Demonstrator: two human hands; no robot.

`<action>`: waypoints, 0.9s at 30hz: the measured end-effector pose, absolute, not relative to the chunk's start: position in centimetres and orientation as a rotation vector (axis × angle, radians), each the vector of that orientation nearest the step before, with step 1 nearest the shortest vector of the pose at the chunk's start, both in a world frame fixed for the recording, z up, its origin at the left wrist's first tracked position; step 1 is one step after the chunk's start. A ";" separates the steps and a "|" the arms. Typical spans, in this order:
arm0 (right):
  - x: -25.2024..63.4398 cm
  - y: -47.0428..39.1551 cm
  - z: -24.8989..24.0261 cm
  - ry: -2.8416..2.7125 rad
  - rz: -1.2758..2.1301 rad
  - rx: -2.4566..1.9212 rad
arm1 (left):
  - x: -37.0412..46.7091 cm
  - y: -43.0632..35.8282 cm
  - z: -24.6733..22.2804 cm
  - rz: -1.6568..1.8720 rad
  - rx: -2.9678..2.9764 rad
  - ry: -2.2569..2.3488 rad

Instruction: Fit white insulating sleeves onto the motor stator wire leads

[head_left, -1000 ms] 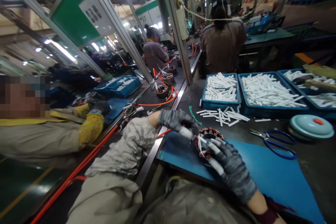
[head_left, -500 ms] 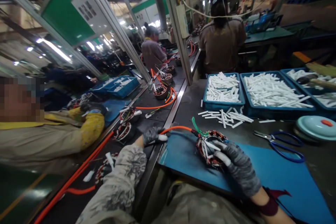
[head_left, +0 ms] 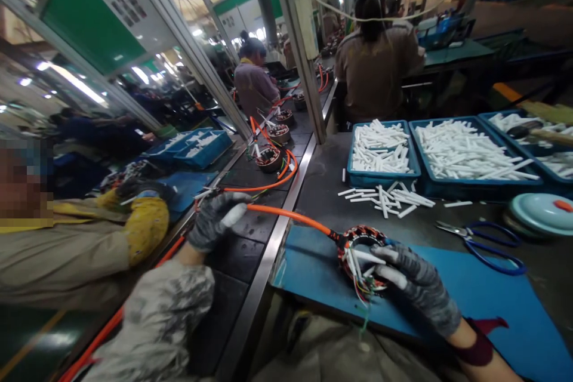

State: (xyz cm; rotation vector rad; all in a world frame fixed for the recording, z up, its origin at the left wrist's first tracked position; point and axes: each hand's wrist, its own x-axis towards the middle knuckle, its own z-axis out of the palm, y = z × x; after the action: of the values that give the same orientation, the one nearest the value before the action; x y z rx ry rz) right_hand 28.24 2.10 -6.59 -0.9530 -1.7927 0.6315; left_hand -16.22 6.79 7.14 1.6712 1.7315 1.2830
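A ring-shaped motor stator (head_left: 363, 233) with red-brown windings lies on a blue mat (head_left: 308, 259). White sleeves (head_left: 353, 265) and thin coloured wires stick out of it, and a green string (head_left: 364, 319) hangs from its near side. My right hand (head_left: 416, 283), in a grey glove with pale fingertips, is closed on the stator's right rim, a white sleeve by its thumb and forefinger. From the stator an orange cable (head_left: 290, 215) runs left to my gloved left hand (head_left: 219, 218), whose thumb and fingers close around its far part above the dark line. The cable's end is hidden.
Blue trays (head_left: 474, 176) of white sleeves stand behind the mat, with loose sleeves (head_left: 394, 200) before them. Blue-handled scissors (head_left: 487, 245) and a pale lidded bowl (head_left: 544, 215) are at right. More stators (head_left: 268, 158) sit along the line; a co-worker's yellow sleeve (head_left: 147, 227) is at left.
My left hand has moved left and up, and the orange cable is drawn out straighter. The stator looks turned: its green string, before at the top, now hangs at the near side.
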 end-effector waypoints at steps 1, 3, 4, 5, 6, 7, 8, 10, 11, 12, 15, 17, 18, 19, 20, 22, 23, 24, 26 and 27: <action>28.3 2.1 -6.6 -1.808 0.542 -0.942 | -16.1 6.3 8.3 1.077 1.927 1.821; 28.6 2.1 -6.5 -1.848 0.367 -0.935 | -14.8 4.9 9.8 0.567 2.367 1.814; 28.8 2.3 -6.5 -1.874 0.302 -0.934 | -13.4 4.0 10.2 0.324 2.508 1.681; 28.9 2.4 -6.5 -1.903 0.258 -0.926 | -11.7 3.1 10.3 0.143 2.556 1.460; 29.0 2.5 -6.5 -1.930 0.235 -0.912 | -9.6 2.3 10.3 -0.005 2.513 1.162; 29.1 2.6 -6.5 -1.949 0.232 -0.895 | -7.3 1.7 10.3 -0.097 2.396 0.866; 29.1 2.7 -6.5 -1.963 0.249 -0.878 | -4.9 1.4 10.4 -0.149 2.270 0.591; 28.9 2.8 -6.6 -1.961 0.321 -0.862 | -0.5 2.1 11.0 -0.039 2.142 0.339; 28.8 2.9 -6.6 -1.940 0.370 -0.881 | 1.3 3.0 11.5 0.075 2.113 0.315; 28.6 2.9 -6.5 -1.910 0.411 -0.914 | 2.9 4.2 11.9 0.198 2.101 0.346; 27.9 3.3 -6.4 -1.853 0.410 -1.033 | 6.4 7.9 12.6 0.233 2.167 0.560; 27.6 3.5 -6.3 -1.882 0.348 -1.113 | 8.3 9.7 12.2 -0.005 2.341 0.734; 27.5 3.6 -6.3 -1.907 0.317 -1.142 | 9.1 10.2 11.6 -0.150 2.452 0.827; 27.5 3.5 -6.2 -1.931 0.286 -1.160 | 9.8 10.6 10.9 -0.285 2.563 0.918; 27.5 3.3 -6.2 -1.952 0.248 -1.161 | 10.4 10.7 10.0 -0.413 2.653 0.985; 27.8 2.8 -6.0 -1.998 0.137 -1.113 | 11.0 10.7 8.1 -0.612 2.760 0.990; 28.1 2.5 -5.8 -2.016 0.077 -1.084 | 10.9 10.6 7.2 -0.648 2.795 0.936; 28.4 2.2 -5.6 -2.035 0.030 -1.060 | 10.6 10.5 6.4 -0.629 2.834 0.868; 29.0 1.9 -5.1 -2.062 -0.014 -1.041 | 9.4 10.1 5.1 -0.458 2.954 0.741; 29.3 1.8 -4.8 -2.075 -0.011 -1.044 | 8.5 9.9 4.7 -0.338 3.025 0.707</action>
State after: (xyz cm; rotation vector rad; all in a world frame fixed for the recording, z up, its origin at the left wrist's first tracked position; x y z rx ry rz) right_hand 29.34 1.77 -4.82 -1.0443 -2.0745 -0.0108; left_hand 8.53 9.85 4.72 3.0245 0.7066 -0.3385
